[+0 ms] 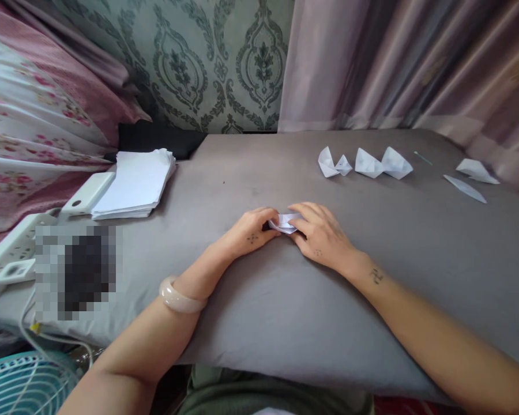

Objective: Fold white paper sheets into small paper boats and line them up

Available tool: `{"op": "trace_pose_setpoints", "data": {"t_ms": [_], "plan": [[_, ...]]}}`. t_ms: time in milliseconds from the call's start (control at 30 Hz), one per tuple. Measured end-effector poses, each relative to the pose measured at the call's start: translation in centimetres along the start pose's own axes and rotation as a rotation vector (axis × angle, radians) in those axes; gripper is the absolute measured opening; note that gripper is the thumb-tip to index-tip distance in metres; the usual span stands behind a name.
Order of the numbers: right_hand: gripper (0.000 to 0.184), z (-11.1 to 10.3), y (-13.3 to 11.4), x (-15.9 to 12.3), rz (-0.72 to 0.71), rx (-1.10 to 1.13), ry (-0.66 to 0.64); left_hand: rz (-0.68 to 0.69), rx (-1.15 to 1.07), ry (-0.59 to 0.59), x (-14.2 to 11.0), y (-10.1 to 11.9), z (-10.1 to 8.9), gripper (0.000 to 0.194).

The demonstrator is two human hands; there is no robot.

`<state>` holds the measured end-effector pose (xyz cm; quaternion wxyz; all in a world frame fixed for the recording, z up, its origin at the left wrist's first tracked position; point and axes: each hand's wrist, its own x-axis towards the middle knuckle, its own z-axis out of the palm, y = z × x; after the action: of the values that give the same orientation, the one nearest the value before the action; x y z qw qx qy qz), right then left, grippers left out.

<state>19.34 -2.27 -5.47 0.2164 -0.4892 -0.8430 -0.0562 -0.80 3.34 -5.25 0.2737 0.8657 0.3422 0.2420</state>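
Observation:
A small folded white paper (286,223) is held low over the grey cloth surface, between both hands. My left hand (256,229) pinches its left end with thumb and fingers. At the right end, my right hand (322,231) grips the paper, its thumb below and its fingers bent over the top. The fingers hide both ends of the folded piece. Beyond my right hand stand folded paper shapes: a pointed pair (328,163) of one larger and one smaller piece, and a joined double shape (383,163) to its right.
A stack of white paper (132,183) lies at the left beside a white box (87,193) and a power strip (12,248). Two more folded papers (477,170) and a thin stick (423,157) lie far right. A blue fan (30,385) stands lower left.

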Motion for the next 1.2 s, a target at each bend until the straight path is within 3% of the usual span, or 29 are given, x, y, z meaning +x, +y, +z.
{"op": "trace_pose_setpoints", "data": {"t_ms": [67, 200, 333, 467, 600, 700, 800, 867, 967, 1067, 1200], "plan": [[0.017, 0.0, 0.0, 0.2, 0.045, 0.035, -0.031, -0.017, 0.008, 0.001, 0.0, -0.1, -0.2, 0.022], [0.015, -0.3, -0.2, 0.9, 0.127, 0.074, -0.102, -0.11, 0.032, 0.006, 0.0, -0.1, -0.5, 0.018], [0.018, -0.1, -0.1, 1.8, 0.177, 0.079, -0.154, -0.262, 0.061, 0.091, 0.1, -0.1, -0.2, 0.025], [0.02, 0.1, 0.7, 2.3, 0.308, 0.166, -0.171, -0.302, 0.038, 0.114, 0.3, -0.2, -0.2, 0.027], [0.021, -1.0, 1.6, 2.6, 0.453, 0.353, -0.22, -0.38, -0.286, 0.073, 0.4, -0.2, -0.6, 0.027], [0.024, -2.1, 2.0, 2.8, 0.587, 0.6, -0.35, -0.5, -0.673, 0.119, 0.6, 0.2, -0.7, 0.026], [0.024, -2.3, 2.1, 2.8, 0.693, 0.902, -0.415, -0.582, -0.933, 0.193, 0.9, 0.9, -0.7, 0.04], [0.024, -2.2, 2.1, 2.7, 0.709, 1.114, -0.445, -0.615, -1.007, 0.24, 0.9, 1.3, -0.7, 0.047], [0.03, -2.3, 1.6, 2.8, 0.778, 1.312, -0.531, -0.618, -1.044, 0.253, 0.8, 1.6, -0.8, 0.035], [0.026, -2.7, 1.0, 3.0, 0.935, 1.322, -0.57, -0.634, -1.039, 0.228, 0.6, 1.9, -1.0, 0.027], [0.022, -2.3, 0.4, 3.2, 1.007, 1.34, -0.49, -0.689, -1.091, 0.194, 0.5, 2.0, -0.9, 0.029]]}}
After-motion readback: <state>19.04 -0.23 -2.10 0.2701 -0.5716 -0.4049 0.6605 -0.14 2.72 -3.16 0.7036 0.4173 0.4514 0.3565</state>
